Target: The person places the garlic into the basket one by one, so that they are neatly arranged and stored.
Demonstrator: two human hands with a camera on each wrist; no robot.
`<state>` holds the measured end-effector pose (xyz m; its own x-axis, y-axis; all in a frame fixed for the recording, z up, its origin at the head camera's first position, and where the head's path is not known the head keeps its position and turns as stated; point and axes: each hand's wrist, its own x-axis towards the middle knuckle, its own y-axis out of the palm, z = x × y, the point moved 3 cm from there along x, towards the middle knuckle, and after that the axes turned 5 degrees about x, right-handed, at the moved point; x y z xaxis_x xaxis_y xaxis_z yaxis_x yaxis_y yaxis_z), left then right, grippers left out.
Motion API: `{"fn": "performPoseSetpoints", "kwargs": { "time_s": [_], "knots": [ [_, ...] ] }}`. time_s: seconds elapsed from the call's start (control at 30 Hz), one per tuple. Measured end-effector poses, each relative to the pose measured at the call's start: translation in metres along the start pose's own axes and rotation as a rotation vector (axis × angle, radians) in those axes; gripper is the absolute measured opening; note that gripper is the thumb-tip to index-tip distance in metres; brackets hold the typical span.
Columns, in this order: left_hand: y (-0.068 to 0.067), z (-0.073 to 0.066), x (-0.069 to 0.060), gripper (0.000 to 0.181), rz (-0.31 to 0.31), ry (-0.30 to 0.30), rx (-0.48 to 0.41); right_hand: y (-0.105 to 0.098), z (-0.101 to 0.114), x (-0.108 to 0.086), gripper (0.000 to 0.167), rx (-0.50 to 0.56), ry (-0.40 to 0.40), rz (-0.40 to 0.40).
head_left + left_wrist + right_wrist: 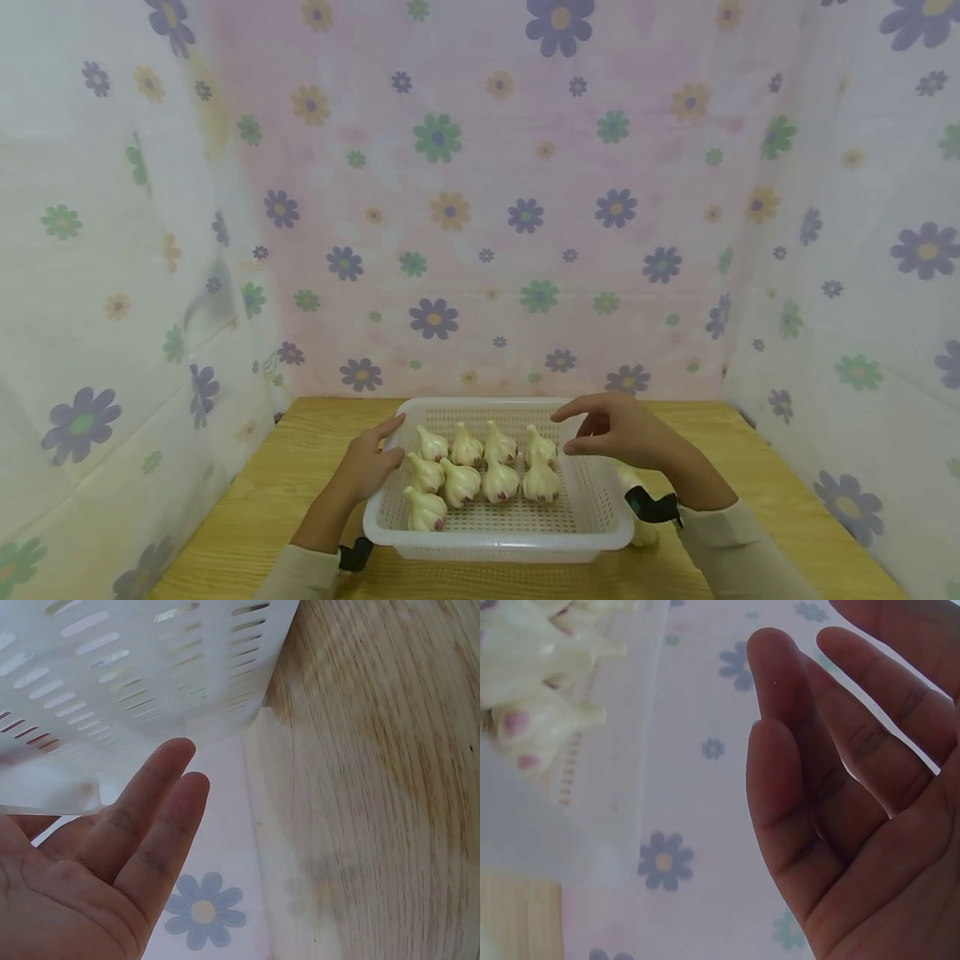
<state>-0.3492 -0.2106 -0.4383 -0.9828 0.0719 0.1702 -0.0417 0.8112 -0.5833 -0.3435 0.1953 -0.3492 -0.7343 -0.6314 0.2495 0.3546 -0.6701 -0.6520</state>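
A white plastic basket [501, 540] with slotted walls stands on the table, holding several garlic bulbs [500, 482] grouped at its left and middle. My left hand [365, 468] holds the basket's left rim, thumb on top; in the left wrist view, two fingers of the left hand [97, 877] extend along the outer wall. Over the basket's right side hovers my right hand [626, 433], its fingers loosely bent with nothing between them. The right wrist view shows that right hand [870, 787] empty, apart from the garlic bulbs [540, 667].
More garlic [645, 533] lies on the table just right of the basket, partly hidden by the basket and my right wrist. The wooden table [247, 517] meets flower-printed cloth walls [487, 350] at the back and on both sides. Dark straps [651, 506] sit at my wrists.
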Motion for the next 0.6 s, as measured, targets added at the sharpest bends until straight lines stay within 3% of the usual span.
{"fn": "performPoseSetpoints", "kwargs": {
  "time_s": [0.23, 0.4, 0.6],
  "knots": [
    [0.0, 0.001, 0.0, 0.072, 0.011, -0.022, -0.005, -0.018, -0.019, -0.027, 0.04, -0.019, 0.011, -0.081],
    [-0.001, 0.003, 0.0, 0.073, 0.006, -0.018, 0.006, -0.022, -0.036, -0.041, 0.045, 0.032, 0.028, -0.106],
    [0.0, 0.003, 0.0, 0.073, 0.013, -0.012, -0.023, -0.025, -0.055, -0.056, 0.043, -0.001, 0.067, -0.162]
  ]
}}
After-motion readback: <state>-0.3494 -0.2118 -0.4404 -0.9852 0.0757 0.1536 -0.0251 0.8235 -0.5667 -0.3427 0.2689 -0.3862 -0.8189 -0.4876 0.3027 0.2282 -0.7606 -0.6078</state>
